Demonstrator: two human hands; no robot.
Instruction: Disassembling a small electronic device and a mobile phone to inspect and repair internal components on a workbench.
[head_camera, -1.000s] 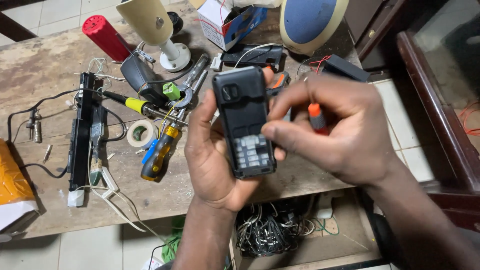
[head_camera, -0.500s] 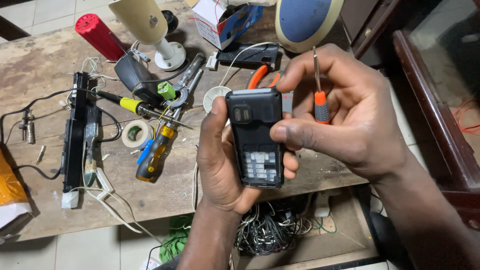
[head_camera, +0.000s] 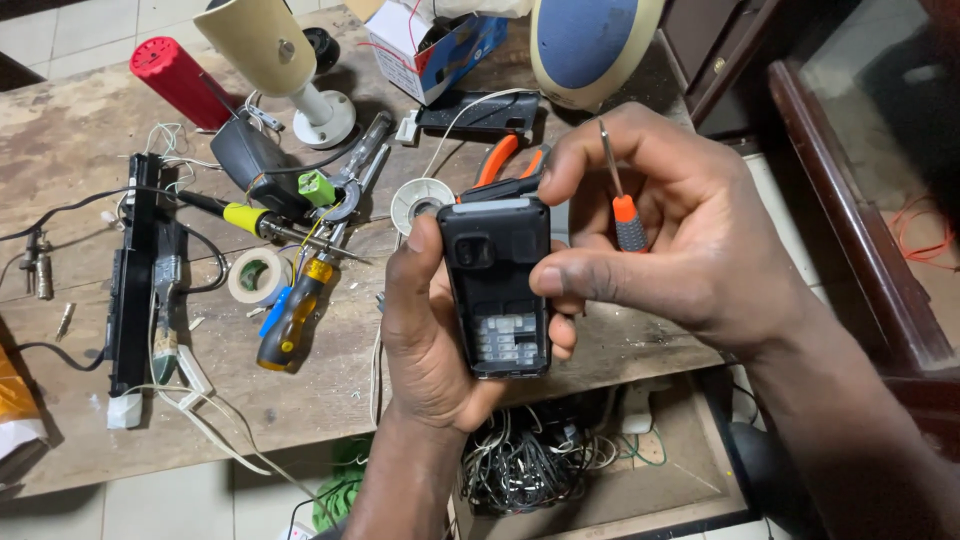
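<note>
A: Black plastic is what is held: an opened phone body, cradled upright in the left hand, its long axis running from the wrist up toward the far table edge.

B: How is it gripped?

A: The left thumb is pressed along its left side and the fingers are wrapped behind. The right hand is closed from the right, its thumb laid on the phone's right edge, while a small orange-handled screwdriver is pinched among the fingers, tip upward and away from the phone.

B: Which hand is nearer?

A: Both are touching it.

B: And the room around it?

A: The phone is held above the near edge of the wooden table. Orange-handled pliers lie just behind it; a tape roll and a yellow-handled screwdriver lie well apart to the left.
</note>
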